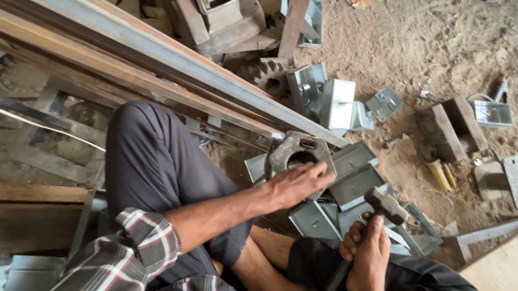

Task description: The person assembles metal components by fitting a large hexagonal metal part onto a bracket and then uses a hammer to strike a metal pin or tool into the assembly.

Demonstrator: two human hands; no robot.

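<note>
Left fingers (318,172) spread flat, not curled, resting on the near edge of a rusty metal block (293,151) with a round hole, propped just ahead of them. Right hand (367,249) closed tight around the shaft of a hammer (387,207), head raised just above the knuckles, shaft running down toward the lap. Left hand (297,183) reaching out from a checked sleeve (129,254). Between and just beyond both hands, a heap of grey folded sheet-metal trays (352,182), touching the block. Further out from the left fingers, long steel bars (121,39) lying slantwise; past the block, a toothed gear (271,75) on sandy ground (426,47). Off to the right hand's side, a pale wooden board (517,272). Judged to be steadying the block, hammer held ready but not swinging. For any blow: left fingers clear of the striking spot, the block seated firm.
</note>
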